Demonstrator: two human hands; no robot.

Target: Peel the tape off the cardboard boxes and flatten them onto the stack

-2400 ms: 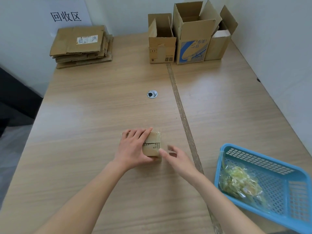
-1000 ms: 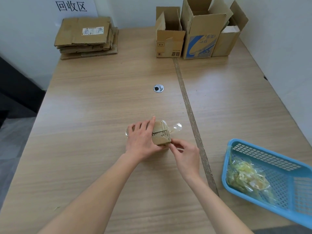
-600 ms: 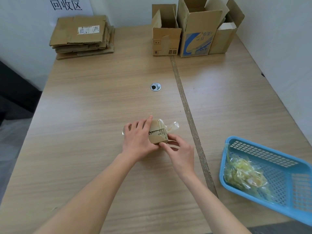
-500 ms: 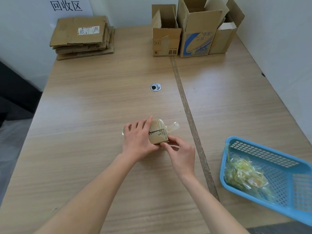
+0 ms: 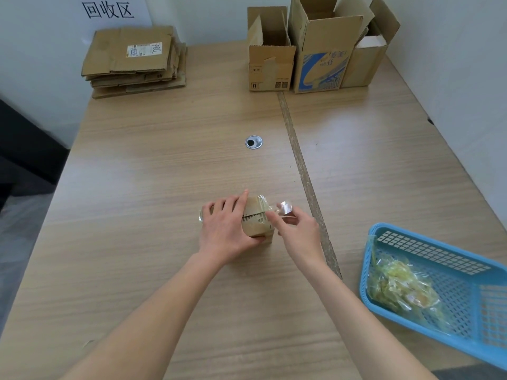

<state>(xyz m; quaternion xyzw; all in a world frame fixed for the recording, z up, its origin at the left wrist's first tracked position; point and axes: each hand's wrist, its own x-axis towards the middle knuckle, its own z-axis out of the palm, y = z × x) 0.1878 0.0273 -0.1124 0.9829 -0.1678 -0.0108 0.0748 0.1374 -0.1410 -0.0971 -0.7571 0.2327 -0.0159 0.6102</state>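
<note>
Two bare forearms in shot, no sleeves anywhere up to the frame edge. Left hand (image 5: 229, 233) carries no ring, watch or glove; same for the right hand (image 5: 300, 234). Fingers (image 5: 271, 216) slim, nails short and unpainted. Wrists plain, no bands or bracelets.

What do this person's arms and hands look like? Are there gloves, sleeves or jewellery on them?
Both arms are bare from the bottom edge of the view to the fingertips; no sleeve shows. The left hand and right hand wear no gloves, and no ring, watch, bracelet or bandage is visible on either. The fingers are slender. The nails are too small to judge.
</note>
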